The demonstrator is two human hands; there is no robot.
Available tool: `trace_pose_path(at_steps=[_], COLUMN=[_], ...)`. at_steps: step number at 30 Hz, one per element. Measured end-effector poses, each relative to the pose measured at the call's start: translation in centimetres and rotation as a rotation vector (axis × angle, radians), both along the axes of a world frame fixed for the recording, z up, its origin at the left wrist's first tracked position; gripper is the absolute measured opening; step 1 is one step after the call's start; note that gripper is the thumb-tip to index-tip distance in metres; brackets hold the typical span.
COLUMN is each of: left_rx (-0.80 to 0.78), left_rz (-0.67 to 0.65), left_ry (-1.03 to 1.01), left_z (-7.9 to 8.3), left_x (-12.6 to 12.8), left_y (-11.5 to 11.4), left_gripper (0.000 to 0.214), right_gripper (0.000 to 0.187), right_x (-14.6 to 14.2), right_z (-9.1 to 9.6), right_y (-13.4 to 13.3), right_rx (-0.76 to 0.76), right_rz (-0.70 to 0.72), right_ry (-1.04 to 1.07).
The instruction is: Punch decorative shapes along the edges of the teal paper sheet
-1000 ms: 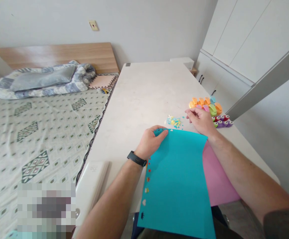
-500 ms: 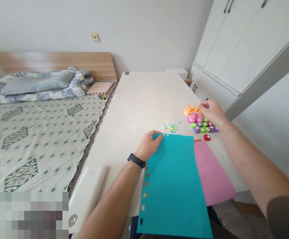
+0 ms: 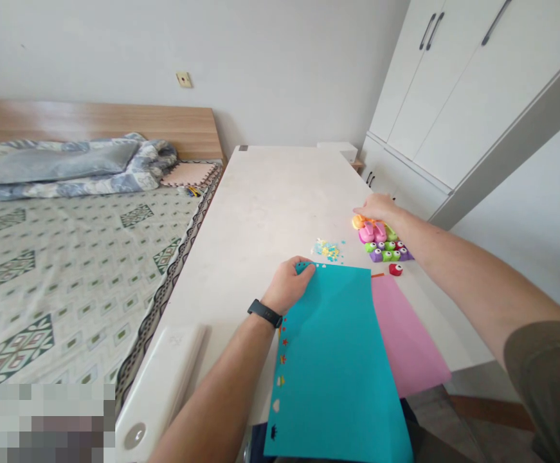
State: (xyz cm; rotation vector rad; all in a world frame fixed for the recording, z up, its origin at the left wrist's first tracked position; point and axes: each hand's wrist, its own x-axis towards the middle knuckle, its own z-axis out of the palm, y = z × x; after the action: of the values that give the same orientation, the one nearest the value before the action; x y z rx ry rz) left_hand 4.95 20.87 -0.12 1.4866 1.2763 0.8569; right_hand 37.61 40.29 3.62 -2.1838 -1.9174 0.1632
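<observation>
My left hand (image 3: 290,281), with a dark band on the wrist, pinches the top left corner of a teal sheet of paper (image 3: 332,360). Small punched shapes, among them hearts, stars and a crown, run down the sheet's left side and along the top near my thumb. At the far right of the table, my right hand (image 3: 379,207) reaches over an orange craft punch (image 3: 358,222), its fingers closed at it and partly hidden. Pink craft punches (image 3: 373,231) sit just in front, then several small green and purple ones with eyes (image 3: 388,251). A red punch (image 3: 395,269) stands apart, nearer to me.
Blue and yellow paper bits (image 3: 328,249) lie in a pile beyond the sheet. Pink paper (image 3: 407,341) lies partly under the teal one, overhanging the table edge. A long white device (image 3: 164,379) is at the left edge. A bed (image 3: 67,270) adjoins the white table (image 3: 280,193).
My right hand has moved left across the orange punches, from the right one toward the left one. My left hand keeps its hold on the teal paper. The view has shifted slightly.
</observation>
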Motion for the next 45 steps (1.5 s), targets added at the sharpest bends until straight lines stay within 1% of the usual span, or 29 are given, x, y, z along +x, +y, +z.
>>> trace_pose_path(at_steps=[3,6,10,12,13,14,15,16,17,18,19,21,23,25,27,31,33,38,45], left_rx=[-0.016,-0.036,-0.037,-0.028,-0.024,-0.021,-0.019,-0.017,-0.017,-0.017,-0.019,-0.027,-0.033,-0.033,-0.033,-0.044,-0.042,-0.031,-0.016], left_rz=[-0.012,-0.004,-0.006,-0.009,-0.010,-0.011,-0.011,-0.013,-0.014,-0.014,-0.013,-0.012,-0.004,0.005,0.015,0.029,0.035,0.017,0.019], left_ry=[-0.010,-0.031,-0.029,-0.024,-0.024,-0.026,-0.030,-0.035,-0.041,-0.046,-0.050,-0.052,-0.054,-0.055,-0.059,-0.083,-0.089,-0.071,-0.061], left_z=[-0.2,-0.1,-0.1,-0.1,-0.1,-0.1,0.0,0.0,0.0,0.1,0.1,0.0,-0.1,-0.2,-0.4,-0.7,-0.8,-0.8,-0.6], left_x=[0.0,0.0,0.0,0.0,0.0,0.0,-0.1,-0.1,-0.1,-0.1,-0.1,-0.1,0.0,0.1,0.2,0.3,0.3,0.2,0.3], left_y=[0.0,0.0,0.0,0.0,0.0,-0.1,-0.1,-0.1,-0.1,-0.1,-0.1,-0.1,-0.1,-0.1,-0.1,-0.1,-0.1,0.0,-0.1], left_gripper=[0.036,0.035,0.036,0.036,0.036,0.036,0.036,0.036,0.036,0.037,0.037,0.038,0.038,0.039,0.039,0.040,0.040,0.039,0.037], right_gripper=[0.044,0.039,0.039,0.042,0.042,0.042,0.041,0.039,0.038,0.039,0.041,0.044,0.045,0.043,0.040,0.039,0.039,0.040,0.048], right_x=[-0.4,-1.1,-2.3,-3.1,-3.5,-4.0,-4.6,-5.2,-5.9,-6.5,-7.1,-8.0,-8.5,-8.8,-9.0,-9.5,-9.7,-9.9,-9.3], right_z=[-0.9,-1.2,-0.3,0.5,0.9,1.3,1.6,1.9,2.1,2.2,2.2,2.2,1.9,1.6,1.1,0.3,0.0,-0.6,-1.3], right_y=[0.5,0.3,-0.7,-1.6,-2.4,-3.3,-4.4,-5.8,-7.2,-8.8,-10.4,-13.2,-15.1,-16.2,-16.5,-16.7,-16.9,-17.1,-16.9], right_rx=[-0.043,-0.045,0.025,0.112,0.170,0.243,0.301,0.320,0.301,0.246,0.187,0.051,-0.015,-0.055,-0.074,-0.035,-0.039,-0.082,-0.102], right_rz=[-0.082,-0.087,-0.064,-0.055,-0.042,-0.022,0.008,0.052,0.092,0.136,0.179,0.250,0.273,0.295,0.329,0.371,0.385,0.407,0.386], right_ry=[-0.091,-0.111,-0.080,-0.030,0.031,0.147,0.305,0.497,0.713,0.908,1.056,1.260,1.360,1.368,1.314,1.163,1.123,1.103,1.143])
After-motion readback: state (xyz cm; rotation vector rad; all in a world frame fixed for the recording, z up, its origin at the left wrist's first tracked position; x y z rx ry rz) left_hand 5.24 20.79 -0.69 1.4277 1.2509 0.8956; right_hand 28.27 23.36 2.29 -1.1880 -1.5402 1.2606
